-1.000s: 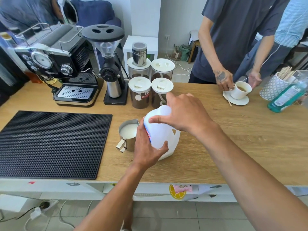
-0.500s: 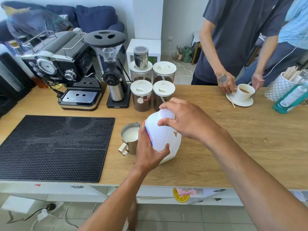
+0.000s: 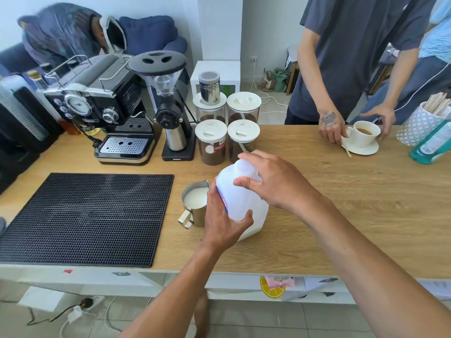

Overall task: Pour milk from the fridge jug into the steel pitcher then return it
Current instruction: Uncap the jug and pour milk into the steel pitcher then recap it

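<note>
Closest to us, our left hand (image 3: 224, 220) gripped the side of the milk jug (image 3: 244, 203), with the thumb on the near side and the fingers wrapped over its red and blue label. Our right hand (image 3: 275, 184) was on top of the jug, and its thumb and fingers curled round the white top. We could not tell if the top was tight. The jug stood on the wooden counter (image 3: 341, 203), with a little milk low down inside it. Just beside it on the left sat the steel pitcher (image 3: 195, 201), with white milk in it and its handle turned toward us. Farther left lay a big black rubber mat (image 3: 80, 218). Behind the jug stood four clear coffee jars (image 3: 211, 142) with white lids, in two rows, and a small steel tin (image 3: 209, 87) sat on top of a back one. Left of the jars was a black coffee grinder (image 3: 168, 111), and left of that a black espresso machine (image 3: 105, 103). Far off on the right, another person in a dark shirt (image 3: 353, 57) had both hands close to a white cup (image 3: 364, 134) of coffee on a saucer (image 3: 361, 148). Past the cup were a patterned holder full of wooden sticks (image 3: 422, 123) and a blue bottle (image 3: 432, 145).
</note>
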`<state>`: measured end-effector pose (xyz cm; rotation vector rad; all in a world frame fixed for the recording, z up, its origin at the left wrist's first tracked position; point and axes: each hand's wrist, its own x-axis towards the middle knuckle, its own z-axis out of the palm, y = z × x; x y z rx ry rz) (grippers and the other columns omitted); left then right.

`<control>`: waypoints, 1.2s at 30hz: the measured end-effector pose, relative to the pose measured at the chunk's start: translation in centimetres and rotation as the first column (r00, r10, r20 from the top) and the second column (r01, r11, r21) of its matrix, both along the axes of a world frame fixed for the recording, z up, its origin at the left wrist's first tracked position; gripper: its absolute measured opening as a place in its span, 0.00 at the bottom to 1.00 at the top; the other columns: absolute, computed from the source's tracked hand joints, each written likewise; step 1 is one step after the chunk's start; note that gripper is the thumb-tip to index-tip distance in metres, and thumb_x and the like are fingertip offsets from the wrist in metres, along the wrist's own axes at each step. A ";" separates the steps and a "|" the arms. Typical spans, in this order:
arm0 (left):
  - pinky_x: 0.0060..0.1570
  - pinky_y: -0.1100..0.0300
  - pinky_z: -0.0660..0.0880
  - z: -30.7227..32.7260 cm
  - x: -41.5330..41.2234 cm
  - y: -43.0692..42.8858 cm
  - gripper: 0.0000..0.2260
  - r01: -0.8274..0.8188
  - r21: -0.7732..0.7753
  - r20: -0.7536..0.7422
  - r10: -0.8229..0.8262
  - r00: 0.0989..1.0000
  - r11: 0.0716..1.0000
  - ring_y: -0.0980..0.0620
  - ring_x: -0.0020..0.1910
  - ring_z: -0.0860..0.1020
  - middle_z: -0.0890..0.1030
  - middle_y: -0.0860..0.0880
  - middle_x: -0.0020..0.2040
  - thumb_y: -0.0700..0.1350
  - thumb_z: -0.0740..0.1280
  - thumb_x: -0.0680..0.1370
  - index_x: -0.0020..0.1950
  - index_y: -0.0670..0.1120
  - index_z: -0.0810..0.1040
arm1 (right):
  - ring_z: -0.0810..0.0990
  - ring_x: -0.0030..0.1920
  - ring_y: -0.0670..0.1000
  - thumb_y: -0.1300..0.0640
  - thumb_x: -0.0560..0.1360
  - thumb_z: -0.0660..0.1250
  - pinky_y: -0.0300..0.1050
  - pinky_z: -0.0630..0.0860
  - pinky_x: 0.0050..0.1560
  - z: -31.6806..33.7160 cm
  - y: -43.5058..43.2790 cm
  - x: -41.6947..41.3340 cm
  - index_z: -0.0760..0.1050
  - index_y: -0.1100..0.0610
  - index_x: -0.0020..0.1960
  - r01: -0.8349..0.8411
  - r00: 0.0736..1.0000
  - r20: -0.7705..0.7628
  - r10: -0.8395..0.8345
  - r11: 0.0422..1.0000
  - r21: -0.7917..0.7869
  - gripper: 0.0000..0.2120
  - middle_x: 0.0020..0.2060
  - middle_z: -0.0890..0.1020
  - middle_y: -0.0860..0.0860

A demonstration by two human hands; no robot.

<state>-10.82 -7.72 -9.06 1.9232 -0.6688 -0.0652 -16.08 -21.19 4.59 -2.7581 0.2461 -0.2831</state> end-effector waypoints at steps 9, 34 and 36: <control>0.69 0.54 0.68 -0.1 -0.3 -0.3 0.46 -0.012 -0.011 0.000 0.012 1.000 1.000 0.55 0.71 0.65 0.63 0.58 0.70 0.58 0.74 0.66 0.77 0.50 0.54 | 0.77 0.53 0.51 0.35 0.73 0.64 0.48 0.73 0.45 -1.7 0.4 -0.5 0.72 0.48 0.66 0.112 0.979 0.174 -0.104 0.993 -0.036 0.26 0.52 0.80 0.45; 0.52 0.66 0.70 -1.0 -1.8 1.8 0.44 0.162 0.223 -0.150 -0.130 0.980 0.961 0.58 0.62 0.72 0.66 0.59 0.60 0.60 0.81 0.62 0.68 0.55 0.58 | 0.81 0.50 0.42 0.51 0.79 0.64 0.48 0.78 0.52 -11.8 0.6 -6.6 0.75 0.44 0.53 0.169 0.937 0.090 -0.338 0.663 0.729 0.04 0.49 0.84 0.41; 0.49 0.72 0.69 -0.9 -2.0 2.0 0.44 0.204 0.213 -0.196 -0.163 0.967 0.956 0.60 0.60 0.72 0.68 0.63 0.59 0.62 0.81 0.61 0.66 0.54 0.58 | 0.82 0.48 0.44 0.48 0.80 0.62 0.49 0.78 0.49 -11.3 1.0 -6.9 0.72 0.43 0.56 0.189 0.926 0.104 -0.362 0.686 0.702 0.05 0.48 0.83 0.43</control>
